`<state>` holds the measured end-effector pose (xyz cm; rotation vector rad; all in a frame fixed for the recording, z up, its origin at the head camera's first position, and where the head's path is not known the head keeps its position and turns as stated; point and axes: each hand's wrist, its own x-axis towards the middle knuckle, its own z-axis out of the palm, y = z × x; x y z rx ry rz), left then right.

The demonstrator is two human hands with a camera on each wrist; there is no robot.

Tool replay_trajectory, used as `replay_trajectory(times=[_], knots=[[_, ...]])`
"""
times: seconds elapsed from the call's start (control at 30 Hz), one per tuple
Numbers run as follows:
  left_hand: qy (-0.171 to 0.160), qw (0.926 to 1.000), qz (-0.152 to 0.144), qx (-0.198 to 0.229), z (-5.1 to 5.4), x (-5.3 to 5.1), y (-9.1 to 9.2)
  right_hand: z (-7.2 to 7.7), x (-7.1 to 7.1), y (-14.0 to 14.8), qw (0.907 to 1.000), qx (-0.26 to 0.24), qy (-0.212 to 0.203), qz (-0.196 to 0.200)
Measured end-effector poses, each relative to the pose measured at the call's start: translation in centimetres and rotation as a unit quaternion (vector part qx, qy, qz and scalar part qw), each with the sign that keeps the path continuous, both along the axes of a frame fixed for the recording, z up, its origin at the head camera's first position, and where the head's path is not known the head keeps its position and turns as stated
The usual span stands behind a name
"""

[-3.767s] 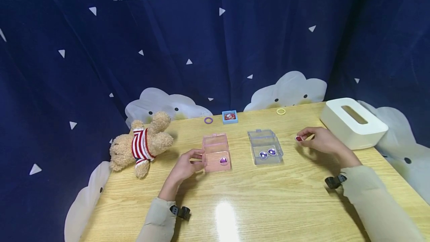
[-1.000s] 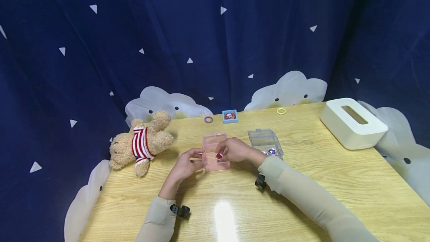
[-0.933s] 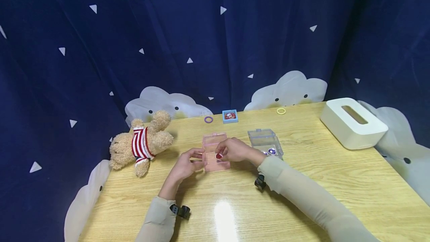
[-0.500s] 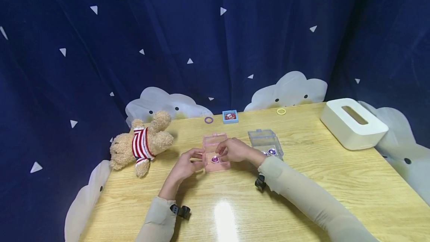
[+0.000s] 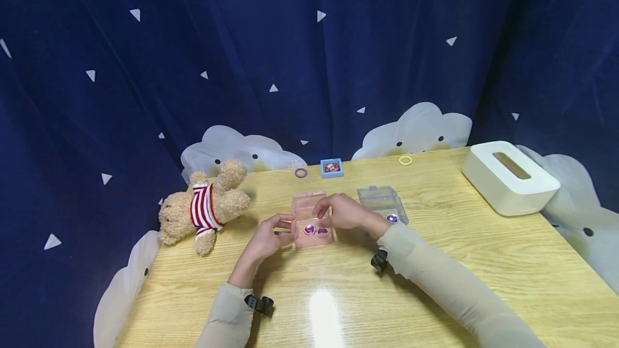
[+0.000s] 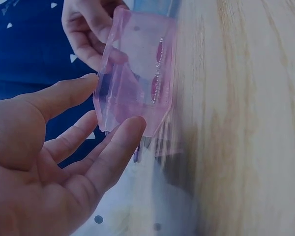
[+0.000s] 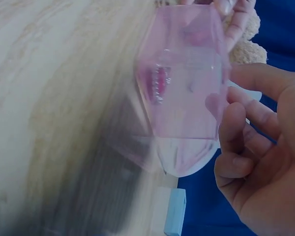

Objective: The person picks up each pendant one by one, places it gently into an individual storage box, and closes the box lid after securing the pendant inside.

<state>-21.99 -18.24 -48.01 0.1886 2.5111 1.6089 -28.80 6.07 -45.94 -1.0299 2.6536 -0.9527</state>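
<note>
From my head, I see my left hand (image 5: 265,238) at the left side of the pink box (image 5: 301,240), thumb and fingers spread; my right hand (image 5: 345,211) hovers over its right part, holding nothing — thumb and forefinger apart. Two magenta gems (image 5: 309,229) lie side by side inside. At my left wrist, relaxed fingers touch the box's end. At my right wrist, loosely bent fingers hang beside its rim — gripping nothing.

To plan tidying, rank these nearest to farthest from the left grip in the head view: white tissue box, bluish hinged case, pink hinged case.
1. Pink hinged case, immediately right.
2. Bluish hinged case, farther right.
3. White tissue box, far right.
</note>
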Motion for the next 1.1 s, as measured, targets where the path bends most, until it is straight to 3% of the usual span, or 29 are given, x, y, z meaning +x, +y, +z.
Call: replay_trajectory(times=[0.33,0.57,1.1], knots=[[0.000,1.0000,0.001,-0.004,0.1,0.0,0.0,0.7,-1.1,1.4,0.9977,-0.036,-0.006,-0.057],[0.004,1.0000,0.004,-0.006,0.0,0.0,0.1,0.6,-1.9,1.8,0.9951,-0.022,-0.014,-0.095],[0.001,0.9998,0.011,-0.018,0.3,0.0,0.2,-0.2,-2.6,1.6,0.9875,-0.032,-0.111,-0.107]])
